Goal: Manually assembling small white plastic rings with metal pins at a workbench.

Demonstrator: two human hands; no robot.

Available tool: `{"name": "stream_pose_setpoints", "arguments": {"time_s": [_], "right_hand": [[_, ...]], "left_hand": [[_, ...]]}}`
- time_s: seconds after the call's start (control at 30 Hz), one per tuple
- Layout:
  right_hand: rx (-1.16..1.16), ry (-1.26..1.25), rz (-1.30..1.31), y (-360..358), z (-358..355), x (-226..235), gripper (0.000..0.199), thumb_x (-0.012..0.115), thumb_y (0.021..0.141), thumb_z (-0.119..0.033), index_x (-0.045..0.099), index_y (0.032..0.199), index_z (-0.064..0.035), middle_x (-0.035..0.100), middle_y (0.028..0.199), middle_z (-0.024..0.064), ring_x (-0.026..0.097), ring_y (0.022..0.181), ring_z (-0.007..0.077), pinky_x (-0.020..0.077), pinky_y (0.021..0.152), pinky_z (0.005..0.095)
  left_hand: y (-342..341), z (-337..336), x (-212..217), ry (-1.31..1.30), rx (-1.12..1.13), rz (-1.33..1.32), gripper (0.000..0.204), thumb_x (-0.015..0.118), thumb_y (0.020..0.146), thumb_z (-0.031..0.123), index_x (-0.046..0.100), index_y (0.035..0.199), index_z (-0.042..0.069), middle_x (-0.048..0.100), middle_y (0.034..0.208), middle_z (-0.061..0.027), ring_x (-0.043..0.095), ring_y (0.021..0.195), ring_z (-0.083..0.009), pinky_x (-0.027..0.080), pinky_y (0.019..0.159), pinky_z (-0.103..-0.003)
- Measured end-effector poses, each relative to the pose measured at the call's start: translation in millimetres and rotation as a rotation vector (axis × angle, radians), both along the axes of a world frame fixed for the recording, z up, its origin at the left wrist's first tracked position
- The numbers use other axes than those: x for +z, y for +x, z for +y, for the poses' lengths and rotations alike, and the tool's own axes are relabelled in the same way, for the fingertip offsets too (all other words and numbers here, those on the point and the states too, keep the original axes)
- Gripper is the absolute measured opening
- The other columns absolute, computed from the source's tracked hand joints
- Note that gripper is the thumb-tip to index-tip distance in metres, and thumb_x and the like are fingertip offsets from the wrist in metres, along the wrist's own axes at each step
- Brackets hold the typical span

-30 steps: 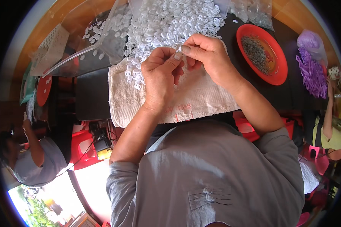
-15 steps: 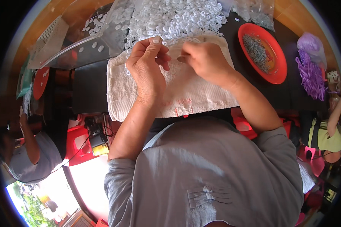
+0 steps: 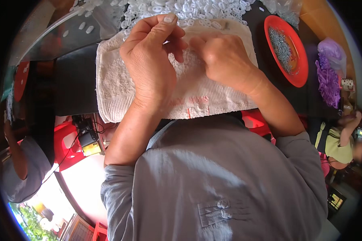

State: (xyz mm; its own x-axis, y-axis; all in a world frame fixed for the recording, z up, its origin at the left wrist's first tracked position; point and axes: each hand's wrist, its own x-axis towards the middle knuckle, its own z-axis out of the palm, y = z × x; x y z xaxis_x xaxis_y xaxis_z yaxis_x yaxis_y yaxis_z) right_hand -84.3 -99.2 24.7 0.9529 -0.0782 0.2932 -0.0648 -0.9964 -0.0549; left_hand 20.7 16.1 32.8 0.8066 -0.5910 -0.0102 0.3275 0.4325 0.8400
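Loosely heaped beyond both my hands lie small white pieces [image 3: 205, 9], rounded and oblong, many pierced with holes, glossy where light catches them. My left hand [image 3: 151, 54] is raised near the heap's close edge, thumb against curled forefinger; I cannot tell whether anything is pinched there. My right hand [image 3: 229, 58], blurred, has its fingers curled inward, and I cannot tell what they hold, if anything. Beneath both hands spreads a cream towel [image 3: 116, 88]. Right of my right hand, a red dish [image 3: 302, 54] holds thin grey slivers [image 3: 280, 46].
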Motion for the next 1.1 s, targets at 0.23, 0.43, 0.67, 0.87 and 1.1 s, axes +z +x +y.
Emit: {"name": "stream_pose_setpoints", "arguments": {"time_s": [0.23, 0.43, 0.67, 0.87, 1.1], "right_hand": [[0.057, 0.045, -0.082, 2.1, 1.4, 0.4, 0.016, 0.055, 0.066, -0.001, 0.053, 0.081, -0.0062, 0.058, 0.069, 0.0106, 0.061, 0.073, 0.0342, 0.0467, 0.060, 0.0458], [0.004, 0.454, -0.141, -3.7, -32.2, -0.2, 0.008, 0.064, 0.082, -0.013, 0.063, 0.082, -0.0050, 0.057, 0.065, 0.0066, 0.052, 0.057, 0.0182, 0.0447, 0.055, 0.0331], [-0.041, 1.309, -0.020, -13.9, -38.5, 30.6, 0.022, 0.064, 0.090, -0.022, 0.063, 0.081, -0.0022, 0.051, 0.063, -0.0034, 0.047, 0.058, 0.0056, 0.0379, 0.054, 0.0208], [0.000, 1.448, -0.036, -20.2, -40.6, 37.1, 0.025, 0.065, 0.088, -0.024, 0.062, 0.075, -0.0030, 0.048, 0.058, -0.0036, 0.045, 0.053, 0.0048, 0.0377, 0.050, 0.0217], [0.064, 1.494, -0.005, -22.3, -36.0, 36.1, 0.023, 0.066, 0.088, -0.024, 0.066, 0.082, -0.0014, 0.053, 0.060, -0.0021, 0.049, 0.053, 0.0054, 0.0391, 0.048, 0.0202]], "left_hand": [[2.7, 1.5, -0.8, 0.003, 0.002, -0.013, 0.015, 0.062, 0.089, 0.010, 0.062, 0.090, -0.004, 0.062, 0.073, -0.0093, 0.057, 0.056, -0.0137, 0.041, 0.045, -0.025], [-1.5, -0.2, -1.8, 0.055, -0.024, -0.073, 0.010, 0.063, 0.085, 0.005, 0.064, 0.089, -0.004, 0.062, 0.072, -0.0067, 0.055, 0.055, -0.0096, 0.041, 0.045, -0.022], [-9.8, -2.3, -4.0, 0.204, -0.264, -0.413, 0.027, 0.070, 0.076, -0.002, 0.068, 0.102, 0.000, 0.063, 0.078, -0.0011, 0.053, 0.066, -0.0045, 0.041, 0.053, -0.019], [-16.3, -1.8, -0.9, 0.137, -0.260, -0.490, 0.025, 0.072, 0.077, -0.003, 0.066, 0.101, 0.001, 0.060, 0.077, 0.0012, 0.054, 0.069, -0.0048, 0.046, 0.064, -0.020], [-19.2, -1.1, -6.5, 0.061, -0.209, -0.610, 0.020, 0.074, 0.079, -0.001, 0.064, 0.096, -0.001, 0.067, 0.081, -0.0036, 0.062, 0.072, -0.0078, 0.050, 0.066, -0.022]]}}
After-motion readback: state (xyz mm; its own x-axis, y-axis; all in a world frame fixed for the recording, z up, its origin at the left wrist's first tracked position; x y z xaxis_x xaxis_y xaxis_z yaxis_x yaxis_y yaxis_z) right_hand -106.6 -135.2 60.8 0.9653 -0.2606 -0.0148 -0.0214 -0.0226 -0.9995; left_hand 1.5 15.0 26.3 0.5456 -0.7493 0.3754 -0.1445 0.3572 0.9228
